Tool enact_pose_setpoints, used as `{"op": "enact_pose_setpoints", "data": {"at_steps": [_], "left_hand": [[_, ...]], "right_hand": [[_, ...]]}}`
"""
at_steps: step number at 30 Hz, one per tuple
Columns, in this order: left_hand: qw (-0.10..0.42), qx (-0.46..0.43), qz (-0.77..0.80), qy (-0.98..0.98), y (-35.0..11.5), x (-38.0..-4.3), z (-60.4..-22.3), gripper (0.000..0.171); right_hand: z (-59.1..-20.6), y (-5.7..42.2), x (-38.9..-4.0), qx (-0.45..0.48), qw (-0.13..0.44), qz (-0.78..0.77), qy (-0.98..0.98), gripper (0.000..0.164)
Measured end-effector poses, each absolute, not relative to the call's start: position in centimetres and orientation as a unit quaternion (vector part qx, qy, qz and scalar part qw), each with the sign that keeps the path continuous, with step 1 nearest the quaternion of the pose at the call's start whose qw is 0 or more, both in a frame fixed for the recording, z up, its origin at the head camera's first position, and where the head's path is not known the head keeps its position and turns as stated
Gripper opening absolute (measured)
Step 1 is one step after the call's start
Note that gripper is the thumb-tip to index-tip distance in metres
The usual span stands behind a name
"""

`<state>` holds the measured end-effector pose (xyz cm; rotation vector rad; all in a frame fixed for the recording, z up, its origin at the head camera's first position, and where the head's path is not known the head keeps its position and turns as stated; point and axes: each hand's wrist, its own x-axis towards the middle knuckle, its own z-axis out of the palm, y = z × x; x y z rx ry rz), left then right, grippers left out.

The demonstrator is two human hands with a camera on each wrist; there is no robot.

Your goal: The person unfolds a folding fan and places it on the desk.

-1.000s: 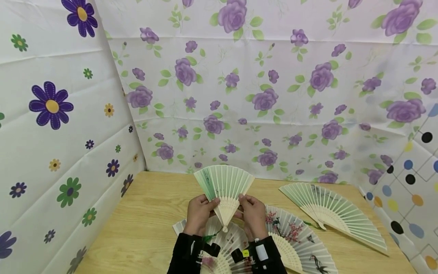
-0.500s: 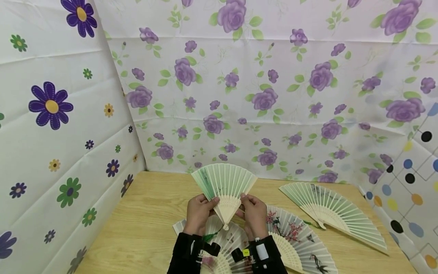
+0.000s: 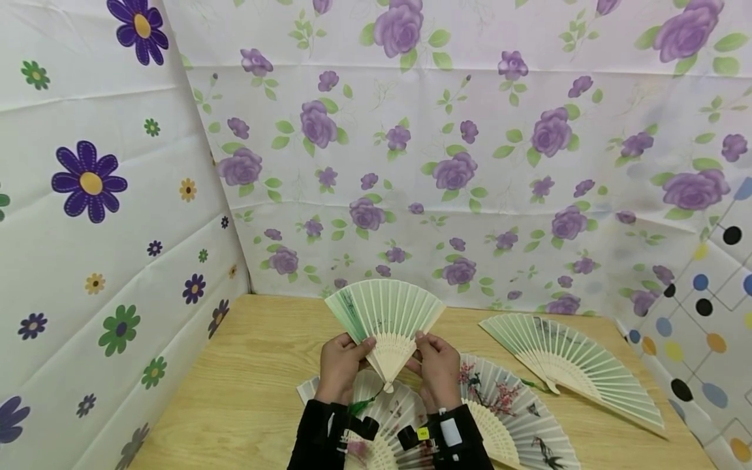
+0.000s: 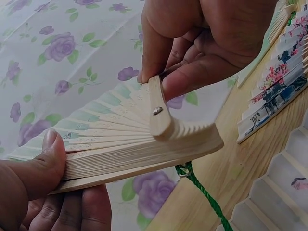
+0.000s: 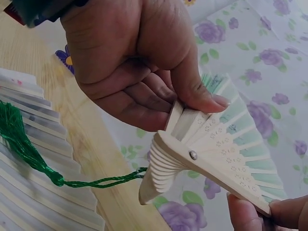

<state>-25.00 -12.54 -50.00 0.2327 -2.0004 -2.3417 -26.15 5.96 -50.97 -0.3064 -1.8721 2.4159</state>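
A pale green folding fan (image 3: 388, 310) is partly spread and held upright above the table. My left hand (image 3: 341, 367) pinches its left side; the thumb lies on a bunch of stacked ribs (image 4: 115, 163) in the left wrist view. On the other side my right hand (image 3: 436, 369) pinches the outer guard stick (image 5: 226, 180) between thumb and fingers. A metal rivet (image 5: 193, 155) joins the ribs at the pivot end. From there hangs a green cord with a tassel (image 5: 24, 144).
A white flowered fan (image 3: 517, 411) lies open at front right, and another white fan (image 3: 388, 418) lies under my forearms. Farther right rests an open green fan (image 3: 578, 365) on the wooden table (image 3: 235, 391). Flower-patterned cloth (image 3: 399, 176) walls stand behind and at the sides.
The fan has spread a little wider as my right hand has moved slightly to the right. My left hand has hardly moved.
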Motion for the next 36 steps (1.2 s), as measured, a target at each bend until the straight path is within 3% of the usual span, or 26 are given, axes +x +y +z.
{"op": "enact_pose_setpoints", "data": {"at_steps": [12, 36], "left_hand": [[0.034, 0.072, -0.772, -0.631, -12.39, -25.16, -50.1, 0.035], [0.041, 0.074, -0.791, -0.605, -12.36, -25.03, -49.9, 0.036]], "right_hand": [[-51.0, 5.66, -26.08, -0.113, 0.046, 0.795, -0.594, 0.032], [-51.23, 5.49, -26.4, -0.137, 0.068, 0.802, -0.577, 0.029]]}}
